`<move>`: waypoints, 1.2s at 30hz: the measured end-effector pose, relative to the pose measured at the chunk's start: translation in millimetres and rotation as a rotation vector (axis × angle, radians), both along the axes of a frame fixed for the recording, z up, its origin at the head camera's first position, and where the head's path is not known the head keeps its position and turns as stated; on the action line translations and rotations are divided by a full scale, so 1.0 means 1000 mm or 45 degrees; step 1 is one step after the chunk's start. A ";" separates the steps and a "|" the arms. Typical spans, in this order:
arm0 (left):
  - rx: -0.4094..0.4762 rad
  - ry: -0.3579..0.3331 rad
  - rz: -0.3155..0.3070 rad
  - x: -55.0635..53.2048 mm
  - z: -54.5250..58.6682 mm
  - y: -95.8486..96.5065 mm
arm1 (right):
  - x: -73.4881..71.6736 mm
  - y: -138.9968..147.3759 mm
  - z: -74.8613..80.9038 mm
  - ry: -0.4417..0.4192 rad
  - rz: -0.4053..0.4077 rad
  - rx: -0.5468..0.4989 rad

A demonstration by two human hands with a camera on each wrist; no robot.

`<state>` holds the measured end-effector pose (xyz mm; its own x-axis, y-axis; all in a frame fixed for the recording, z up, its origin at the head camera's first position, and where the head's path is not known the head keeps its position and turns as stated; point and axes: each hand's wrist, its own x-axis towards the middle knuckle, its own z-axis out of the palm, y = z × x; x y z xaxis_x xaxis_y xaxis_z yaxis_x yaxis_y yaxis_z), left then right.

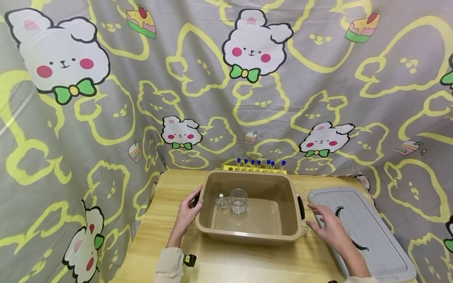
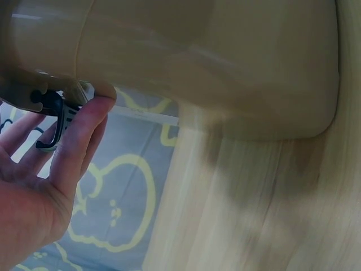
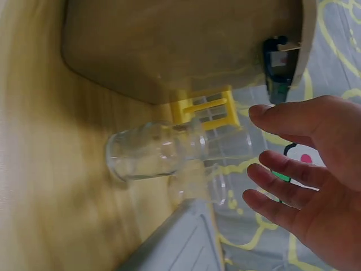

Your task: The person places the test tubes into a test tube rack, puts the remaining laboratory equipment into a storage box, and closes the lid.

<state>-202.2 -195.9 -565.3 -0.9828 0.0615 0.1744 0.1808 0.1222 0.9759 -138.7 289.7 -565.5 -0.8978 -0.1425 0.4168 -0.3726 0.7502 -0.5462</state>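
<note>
A brown plastic storage box [image 1: 247, 236] stands on the table. Inside it, toward the left, are a small round glass bottle with a white top [image 1: 221, 203] and a clear glass beaker [image 1: 239, 202]. My left hand [image 1: 188, 210] grips the box's left edge at the black latch [image 2: 59, 121], with thumb and fingers on either side. Beside the box's right end, my right hand [image 1: 330, 226] is held with fingers spread and nothing in them. Its thumb comes near the right black latch [image 3: 277, 70] but appears apart from it.
A grey lid [image 1: 375, 236] with black handles lies to the right. Behind the box stands a yellow rack [image 1: 279, 171] holding several blue-capped tubes. Clear glass vessels [image 3: 146, 151] stand between box and lid. Patterned curtain [image 1: 212, 110] surrounds the wooden table [image 1: 247, 263].
</note>
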 end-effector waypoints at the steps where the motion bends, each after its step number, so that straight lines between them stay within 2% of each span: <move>1: 0.000 -0.002 0.000 0.000 0.000 0.000 | 0.001 0.000 -0.003 -0.001 -0.003 0.009; 11: 0.016 0.011 0.003 -0.001 -0.001 -0.001 | 0.003 0.000 -0.024 -0.032 0.001 0.046; 22: 0.017 0.013 0.005 -0.001 -0.001 0.001 | 0.006 -0.005 -0.036 -0.110 -0.006 -0.022; 31: 0.012 0.020 0.006 -0.001 -0.001 0.002 | 0.005 -0.008 -0.047 -0.043 -0.045 -0.024; 34: 0.007 0.010 0.011 -0.001 0.002 0.003 | 0.004 -0.009 -0.050 -0.029 -0.054 -0.036; 36: 0.007 0.003 0.008 0.002 0.008 0.004 | 0.003 -0.010 -0.051 -0.023 -0.059 -0.045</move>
<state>-200.4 -191.7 -557.0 -0.9828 0.0539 0.1768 0.1821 0.1177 0.9762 -135.3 280.0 -616.6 -0.9106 -0.0858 0.4043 -0.3275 0.7466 -0.5791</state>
